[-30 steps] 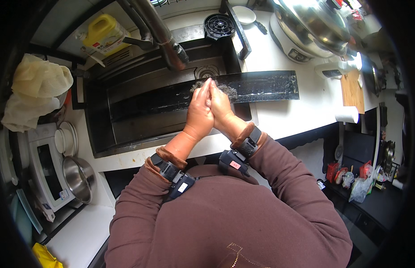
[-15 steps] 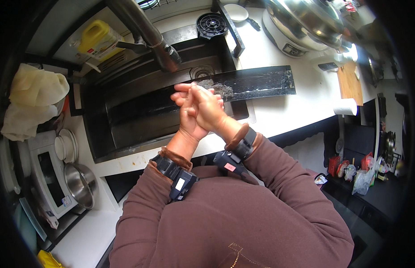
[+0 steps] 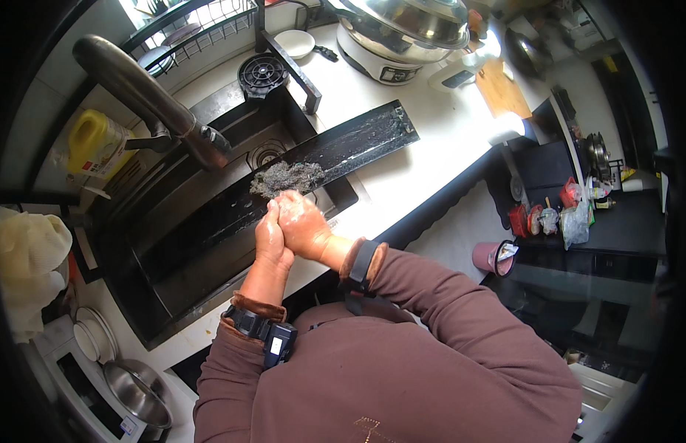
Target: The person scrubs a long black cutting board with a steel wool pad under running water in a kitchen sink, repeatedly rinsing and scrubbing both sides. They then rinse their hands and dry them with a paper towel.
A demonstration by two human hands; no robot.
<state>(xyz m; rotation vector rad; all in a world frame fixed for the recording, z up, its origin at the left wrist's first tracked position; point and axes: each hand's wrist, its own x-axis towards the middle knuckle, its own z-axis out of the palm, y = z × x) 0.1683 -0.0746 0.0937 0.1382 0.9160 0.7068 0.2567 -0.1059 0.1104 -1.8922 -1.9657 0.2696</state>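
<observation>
Over the near side of the black sink [image 3: 136,295], my left hand [image 3: 270,238] and my right hand [image 3: 304,227] are pressed together. The right hand's fingers are curled against the left, and both look wet. What lies between the palms, if anything, is hidden. Just beyond my fingertips, a grey tangled scouring pad [image 3: 286,179] rests on a long, wet black panel [image 3: 369,142]. That panel lies aslant across the sink, its right end over the white counter. Neither hand appears to touch the pad.
A dark metal faucet [image 3: 154,96] arches over the sink beside a yellow jug [image 3: 91,144]. On the counter [image 3: 431,162] are a silver-lidded cooker [image 3: 391,52], a white dish [image 3: 294,44] and a wooden board [image 3: 503,90]. Metal bowls [image 3: 140,391] and a pale cloth [image 3: 29,266] are at left.
The view has swung to the right. My hands have moved nearer and curled closed from a flatter, palm-to-palm hold, leaving the scouring pad more exposed on the panel.
</observation>
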